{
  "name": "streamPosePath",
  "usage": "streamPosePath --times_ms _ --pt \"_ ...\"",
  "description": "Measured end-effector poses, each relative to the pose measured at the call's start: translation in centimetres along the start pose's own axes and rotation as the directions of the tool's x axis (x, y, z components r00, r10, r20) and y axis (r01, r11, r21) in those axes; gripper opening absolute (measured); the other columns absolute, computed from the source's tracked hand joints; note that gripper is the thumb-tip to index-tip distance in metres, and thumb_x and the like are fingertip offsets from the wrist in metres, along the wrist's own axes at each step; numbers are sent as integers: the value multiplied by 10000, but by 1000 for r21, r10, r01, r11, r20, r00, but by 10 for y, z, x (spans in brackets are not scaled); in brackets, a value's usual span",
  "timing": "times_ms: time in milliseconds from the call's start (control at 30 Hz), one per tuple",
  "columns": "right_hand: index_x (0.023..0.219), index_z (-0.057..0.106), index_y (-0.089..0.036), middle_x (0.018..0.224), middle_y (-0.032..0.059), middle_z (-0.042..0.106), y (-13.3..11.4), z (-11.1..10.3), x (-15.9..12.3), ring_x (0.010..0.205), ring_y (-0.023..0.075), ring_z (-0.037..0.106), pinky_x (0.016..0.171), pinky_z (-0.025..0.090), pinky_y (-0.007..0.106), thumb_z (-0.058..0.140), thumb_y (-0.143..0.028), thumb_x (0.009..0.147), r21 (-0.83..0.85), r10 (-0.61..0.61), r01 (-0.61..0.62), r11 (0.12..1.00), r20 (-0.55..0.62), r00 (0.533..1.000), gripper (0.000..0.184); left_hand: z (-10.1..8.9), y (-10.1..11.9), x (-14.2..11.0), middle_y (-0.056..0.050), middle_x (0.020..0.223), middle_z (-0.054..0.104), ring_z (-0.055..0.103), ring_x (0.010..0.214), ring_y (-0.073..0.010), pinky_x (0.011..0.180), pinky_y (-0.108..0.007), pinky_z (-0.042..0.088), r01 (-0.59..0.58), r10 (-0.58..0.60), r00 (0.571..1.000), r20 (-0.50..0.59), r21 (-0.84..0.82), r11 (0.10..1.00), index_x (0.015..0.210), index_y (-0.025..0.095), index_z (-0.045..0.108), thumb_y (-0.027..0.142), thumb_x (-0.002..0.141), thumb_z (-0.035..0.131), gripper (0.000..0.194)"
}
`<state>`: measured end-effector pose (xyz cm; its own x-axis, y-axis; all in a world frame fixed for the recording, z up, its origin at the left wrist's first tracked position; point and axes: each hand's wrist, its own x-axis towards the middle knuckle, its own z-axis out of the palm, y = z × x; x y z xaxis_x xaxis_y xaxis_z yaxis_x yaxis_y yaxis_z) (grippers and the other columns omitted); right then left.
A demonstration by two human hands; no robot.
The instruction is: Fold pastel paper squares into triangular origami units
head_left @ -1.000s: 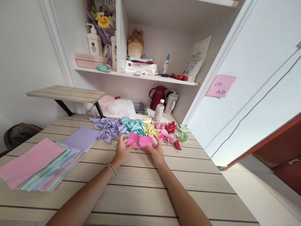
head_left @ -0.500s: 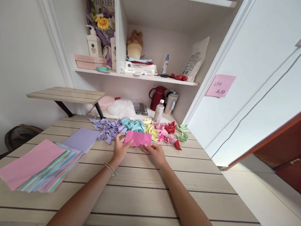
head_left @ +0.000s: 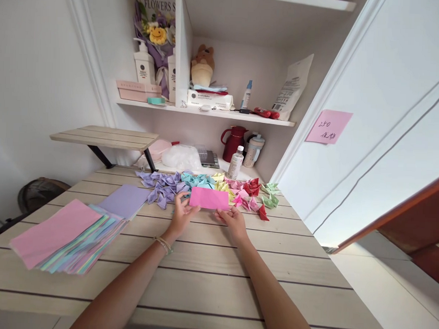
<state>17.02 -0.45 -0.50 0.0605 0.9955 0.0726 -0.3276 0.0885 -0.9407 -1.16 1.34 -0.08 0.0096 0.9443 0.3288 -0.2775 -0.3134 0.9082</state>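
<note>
A bright pink sheet of folded paper, a long rectangle, is held up over the table between my two hands. My left hand pinches its lower left corner, fingers partly behind it. At the lower right edge, my right hand grips it between thumb and fingers. Just behind the paper lie folded paper pieces: purple ones, light blue ones, yellow ones, pink ones, red ones and green ones.
On the left lies a fanned stack of coloured paper beside purple sheets. A small raised stand rises behind them. At the back are a plastic bottle, a dark red jug and a tumbler below a loaded shelf.
The pink paper now looks flatter and smoother along its lower edge, where it was wavy before. The camera view has shifted slightly, so everything sits a little farther right.
</note>
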Motion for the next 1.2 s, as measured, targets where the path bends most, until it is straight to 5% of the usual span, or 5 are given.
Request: streamPosePath --times_ms 267,500,800,967,1200 --pt "818 646 -124 739 69 695 5 11 -4 671 203 662 698 552 355 806 -329 517 91 58 -60 994 31 998 398 3 -14 -3 -84 1027 632 617 923 -210 822 -335 487 92 -122 984 134 209 974 988 168 567 320 668 684 374" --pt "838 634 -111 722 46 675 4 9 -3 650 207 645 659 559 342 762 -369 563 -29 5 -9 1000 -137 990 398 2 -13 1 -132 1255 513 537 1095 -242 893 -360 459 34 -40 993 112 50 998 1221 204 434 288 701 666 576" --pt "1303 292 -224 1005 81 617 6 12 -3 757 202 649 685 572 370 721 -372 634 -45 -260 257 965 -226 939 809 11 -7 -11 -137 1333 451 544 1098 -249 922 -378 436 255 -238 921 308 -17 967 1348 265 325 237 705 679 734" --pt "1374 203 -225 1005 97 620 9 14 -6 738 197 644 676 560 371 681 -358 691 -154 -290 282 947 -31 957 844 12 -4 -13 -113 1091 643 588 1029 -225 924 -371 435 278 -269 891 365 29 960 1167 186 553 251 674 703 519" --pt "1158 565 -237 1137 90 593 -6 -1 -3 1004 238 566 814 491 356 702 -304 662 -474 -335 477 740 355 873 519 3 0 -7 -77 803 705 662 756 -183 795 -342 498 313 -309 914 262 29 949 978 117 611 188 550 783 467"
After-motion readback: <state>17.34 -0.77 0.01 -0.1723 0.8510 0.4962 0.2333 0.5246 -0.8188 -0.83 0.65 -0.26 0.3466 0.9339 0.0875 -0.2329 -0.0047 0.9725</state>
